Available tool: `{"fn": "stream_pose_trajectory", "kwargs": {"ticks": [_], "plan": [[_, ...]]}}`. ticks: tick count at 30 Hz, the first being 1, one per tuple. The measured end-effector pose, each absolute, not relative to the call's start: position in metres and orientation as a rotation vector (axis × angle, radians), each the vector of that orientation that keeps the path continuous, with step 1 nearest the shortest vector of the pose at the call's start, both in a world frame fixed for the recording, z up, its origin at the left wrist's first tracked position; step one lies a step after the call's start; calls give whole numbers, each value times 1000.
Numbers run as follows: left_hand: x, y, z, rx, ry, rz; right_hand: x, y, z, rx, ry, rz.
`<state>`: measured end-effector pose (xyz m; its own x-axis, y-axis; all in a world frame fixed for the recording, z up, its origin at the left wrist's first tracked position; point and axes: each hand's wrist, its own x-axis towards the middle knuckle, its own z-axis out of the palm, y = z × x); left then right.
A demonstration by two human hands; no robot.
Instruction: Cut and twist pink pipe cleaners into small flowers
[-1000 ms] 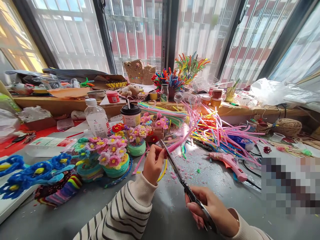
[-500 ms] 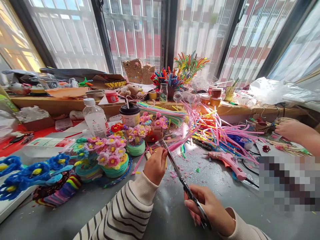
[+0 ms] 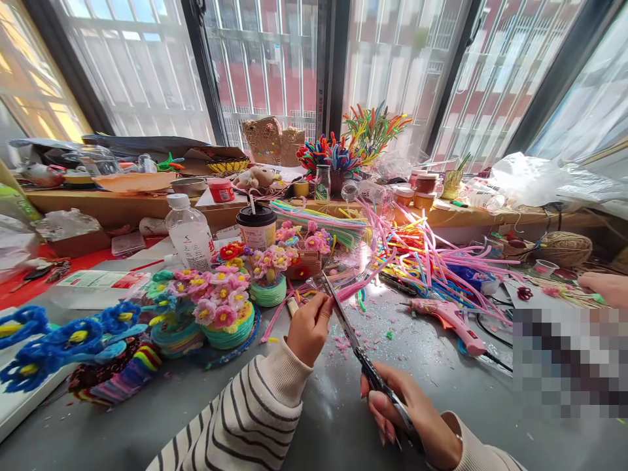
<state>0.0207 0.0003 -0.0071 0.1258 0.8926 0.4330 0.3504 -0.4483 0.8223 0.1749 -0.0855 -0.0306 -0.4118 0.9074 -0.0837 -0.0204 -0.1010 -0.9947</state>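
Note:
My left hand [image 3: 310, 330] is pinched closed on a pink pipe cleaner [image 3: 362, 282], whose fuzzy length runs up and right from behind the blades. In my right hand [image 3: 412, 412] is a pair of scissors [image 3: 354, 343], with my fingers through and around the handles. The blades point up and left and lie right beside my left fingertips, across the pink pipe cleaner. Whether the blades are cutting into it, I cannot make out. Pink fluff and glitter are scattered on the grey table [image 3: 343, 418] under the scissors.
Pipe-cleaner flowers in pots [image 3: 226, 314] and blue flowers [image 3: 73, 337] stand on the left, near a water bottle [image 3: 189, 235] and a lidded cup [image 3: 256, 229]. A pink glue gun [image 3: 444, 320] lies right, before loose pipe cleaners [image 3: 432, 252]. Another person's hand [image 3: 606, 288] is far right.
The other person's hand has drawn back to the right, uncovering a ball of twine. My hands and the scissors have barely moved; the view has shifted slightly.

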Motion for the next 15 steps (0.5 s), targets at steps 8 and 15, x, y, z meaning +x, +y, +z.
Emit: {"fn": "stream_pose_trajectory", "kwargs": {"ticks": [8,15], "plan": [[21,-1,-7,1914,1212,1228,173,-85,-35,-982,-1430,1621],[22,0,-6,1870,1148,1218,170,-87,-29,-1048,-1390,1692]]}}
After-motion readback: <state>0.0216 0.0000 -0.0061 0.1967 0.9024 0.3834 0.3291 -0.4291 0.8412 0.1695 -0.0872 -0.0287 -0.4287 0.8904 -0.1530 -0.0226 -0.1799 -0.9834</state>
